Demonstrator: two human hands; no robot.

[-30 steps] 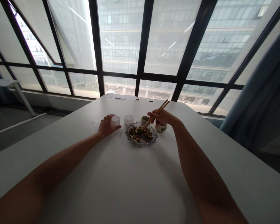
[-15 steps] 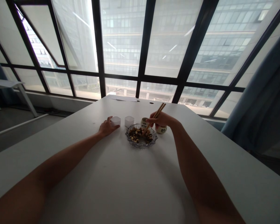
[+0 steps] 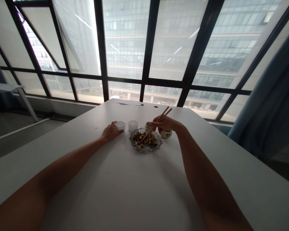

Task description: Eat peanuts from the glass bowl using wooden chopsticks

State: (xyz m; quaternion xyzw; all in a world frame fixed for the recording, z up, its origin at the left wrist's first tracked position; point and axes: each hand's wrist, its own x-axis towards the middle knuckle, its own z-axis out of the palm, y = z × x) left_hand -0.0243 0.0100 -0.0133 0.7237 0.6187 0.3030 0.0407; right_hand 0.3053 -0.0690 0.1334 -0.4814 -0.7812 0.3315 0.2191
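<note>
My right hand [image 3: 165, 123] grips a pair of wooden chopsticks [image 3: 164, 113], their lower ends down among the nuts [image 3: 140, 141] in a clear glass bowl [image 3: 146, 152] with a scalloped rim. The nuts are mixed, brown and pale; whether the tips pinch one is too small to tell. On the left, my left hand [image 3: 109, 131] is closed around the side of a small translucent cup [image 3: 120, 126], which stands on the table. A second cup [image 3: 133, 125] stands just right of it, behind the bowl.
Two cream jars, one with dark lettering [image 3: 167, 134] and one behind the bowl [image 3: 147, 125], are partly hidden by my right hand. White paper [image 3: 126, 102] lies at the far end of the white table [image 3: 125, 179]. Windows rise beyond; a blue curtain [image 3: 260, 96] hangs right.
The chopstick tips have moved left across the nuts in the bowl, and their upper ends have spread apart. My left hand remains at the cup.
</note>
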